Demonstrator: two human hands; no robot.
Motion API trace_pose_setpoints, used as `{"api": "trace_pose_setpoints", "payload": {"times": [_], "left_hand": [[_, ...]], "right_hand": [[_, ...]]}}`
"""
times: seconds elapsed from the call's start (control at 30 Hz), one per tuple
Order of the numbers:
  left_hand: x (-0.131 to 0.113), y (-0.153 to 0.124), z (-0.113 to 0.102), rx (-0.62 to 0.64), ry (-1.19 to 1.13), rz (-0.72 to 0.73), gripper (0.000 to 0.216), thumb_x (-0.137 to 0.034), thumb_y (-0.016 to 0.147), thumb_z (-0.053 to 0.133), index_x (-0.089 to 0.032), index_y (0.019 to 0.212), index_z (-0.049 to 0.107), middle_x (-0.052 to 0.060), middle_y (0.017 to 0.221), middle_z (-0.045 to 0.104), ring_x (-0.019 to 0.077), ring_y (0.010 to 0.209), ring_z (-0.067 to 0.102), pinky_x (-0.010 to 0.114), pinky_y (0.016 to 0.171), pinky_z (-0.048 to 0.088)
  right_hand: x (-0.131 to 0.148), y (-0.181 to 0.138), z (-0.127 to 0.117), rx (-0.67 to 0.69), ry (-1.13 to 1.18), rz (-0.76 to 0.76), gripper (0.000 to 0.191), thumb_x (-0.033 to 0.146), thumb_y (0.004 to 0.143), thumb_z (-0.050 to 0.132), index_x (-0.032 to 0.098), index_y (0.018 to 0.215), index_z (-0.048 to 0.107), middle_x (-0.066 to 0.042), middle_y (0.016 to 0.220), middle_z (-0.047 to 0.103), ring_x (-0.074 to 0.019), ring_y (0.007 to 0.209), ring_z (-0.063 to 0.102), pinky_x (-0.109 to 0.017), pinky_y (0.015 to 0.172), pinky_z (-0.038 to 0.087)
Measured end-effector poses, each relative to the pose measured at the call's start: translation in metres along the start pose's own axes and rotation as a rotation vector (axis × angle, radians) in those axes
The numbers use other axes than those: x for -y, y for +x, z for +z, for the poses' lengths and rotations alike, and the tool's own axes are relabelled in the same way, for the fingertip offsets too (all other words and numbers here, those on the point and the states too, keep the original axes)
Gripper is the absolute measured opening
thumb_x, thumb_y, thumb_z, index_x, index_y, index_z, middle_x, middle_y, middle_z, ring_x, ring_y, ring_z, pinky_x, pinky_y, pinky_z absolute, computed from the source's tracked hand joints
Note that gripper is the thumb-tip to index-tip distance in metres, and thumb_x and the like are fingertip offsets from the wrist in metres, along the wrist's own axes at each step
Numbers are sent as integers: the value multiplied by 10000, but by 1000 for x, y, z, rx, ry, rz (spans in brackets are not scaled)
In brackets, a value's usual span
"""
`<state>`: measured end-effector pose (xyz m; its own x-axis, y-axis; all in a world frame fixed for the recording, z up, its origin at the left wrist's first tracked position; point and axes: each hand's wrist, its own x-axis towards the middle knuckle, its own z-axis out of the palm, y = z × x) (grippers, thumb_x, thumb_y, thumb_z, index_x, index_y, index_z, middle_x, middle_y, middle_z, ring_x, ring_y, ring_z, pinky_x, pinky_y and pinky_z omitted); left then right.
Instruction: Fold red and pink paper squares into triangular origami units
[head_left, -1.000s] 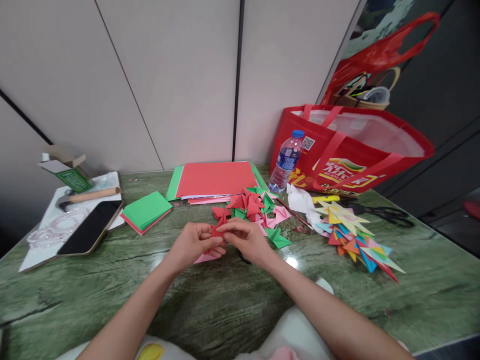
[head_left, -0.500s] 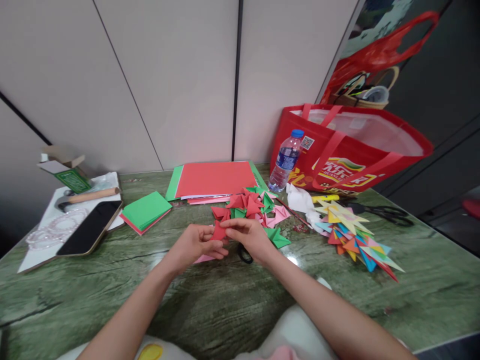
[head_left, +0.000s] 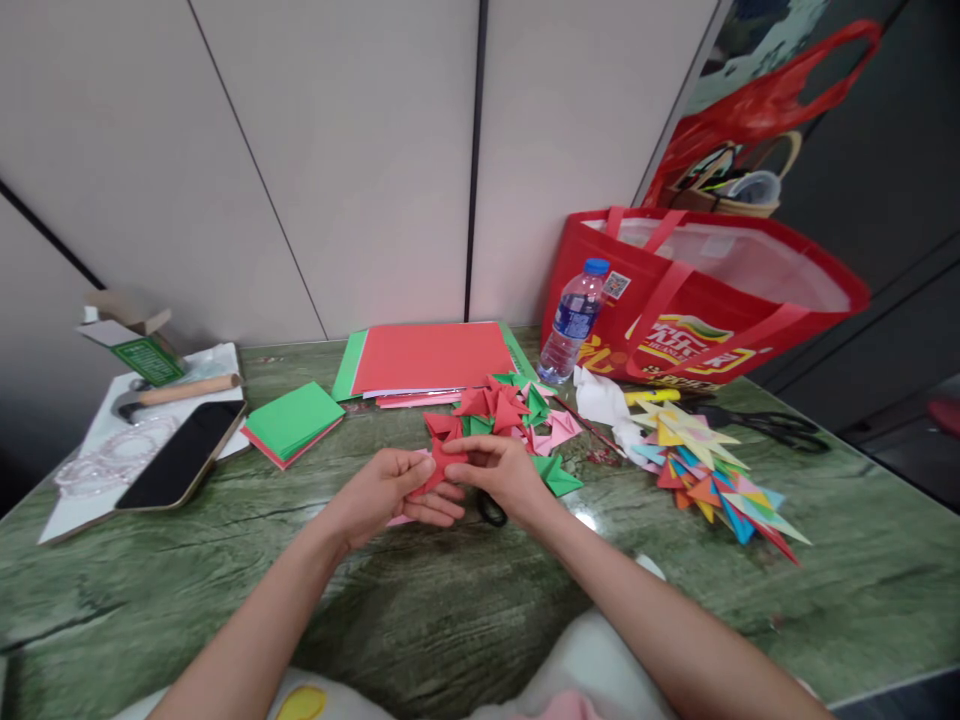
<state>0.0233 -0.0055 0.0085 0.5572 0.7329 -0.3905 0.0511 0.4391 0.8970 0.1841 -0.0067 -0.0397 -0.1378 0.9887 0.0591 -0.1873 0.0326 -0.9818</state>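
Observation:
Between my two hands, above the middle of the table, is a small folded piece of red paper (head_left: pixel 433 478). My left hand (head_left: pixel 401 490) grips it with the thumb on top and the fingers beneath. My right hand (head_left: pixel 495 472) pinches its right side between thumb and fingers. Just behind the hands lies a pile of folded red, green and pink paper pieces (head_left: pixel 495 405). Part of a pink paper (head_left: pixel 400 520) shows below my left hand. A black ring-shaped thing (head_left: pixel 491 510), partly hidden, lies under my right hand.
Left of the hands are a stack of green and red paper squares (head_left: pixel 294 420), a phone (head_left: pixel 180 455) and a hammer (head_left: pixel 180 392). Behind lie larger red sheets (head_left: pixel 435 357). To the right stand a water bottle (head_left: pixel 574 320) and red bag (head_left: pixel 675 320), near colourful folded paper (head_left: pixel 712 480) and scissors (head_left: pixel 780 428).
My left thumb has moved up onto the red paper, and the left fingers have spread a little beneath it. The paper has turned slightly. My right hand stays nearly in place.

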Motion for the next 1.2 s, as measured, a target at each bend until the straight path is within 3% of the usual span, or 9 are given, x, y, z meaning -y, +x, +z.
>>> {"api": "trace_pose_setpoints", "payload": {"times": [0.27, 0.5, 0.73, 0.9, 1.2], "left_hand": [[1, -1, 1, 6, 9, 10, 380, -449, 702, 599, -82, 796, 630, 152, 753, 700, 235, 695, 668, 353, 689, 507], [1, 0, 6, -14, 7, 27, 377, -434, 699, 607, -74, 809, 615, 171, 827, 688, 258, 722, 665, 389, 708, 509], [4, 2, 1, 21, 98, 7, 413, -241, 573, 740, -115, 939, 597, 103, 882, 681, 236, 798, 652, 368, 767, 500], [8, 5, 2, -33, 107, 25, 397, -320, 624, 699, -113, 944, 585, 100, 841, 685, 223, 753, 660, 362, 744, 508], [10, 6, 4, -67, -53, 16, 287, -332, 678, 660, -65, 772, 618, 155, 746, 699, 239, 693, 667, 377, 715, 511]], "right_hand": [[1, -1, 2, -40, 3, 7, 284, 266, 548, 721, 180, 815, 680, -22, 726, 684, -153, 654, 598, -296, 631, 481], [3, -1, 3, -79, -26, 23, 270, 256, 542, 718, 166, 794, 678, -22, 697, 677, -143, 617, 589, -279, 592, 477], [6, -1, 4, -71, -5, 76, 268, 240, 530, 727, 155, 779, 676, -19, 662, 671, -137, 587, 590, -273, 580, 468], [2, 1, 1, -75, 13, 64, 289, 266, 524, 732, 155, 784, 674, -28, 692, 674, -148, 615, 596, -276, 587, 475], [0, 1, 4, -123, 72, 13, 260, 252, 539, 730, 166, 779, 674, -15, 695, 668, -133, 612, 585, -276, 616, 478]]}}
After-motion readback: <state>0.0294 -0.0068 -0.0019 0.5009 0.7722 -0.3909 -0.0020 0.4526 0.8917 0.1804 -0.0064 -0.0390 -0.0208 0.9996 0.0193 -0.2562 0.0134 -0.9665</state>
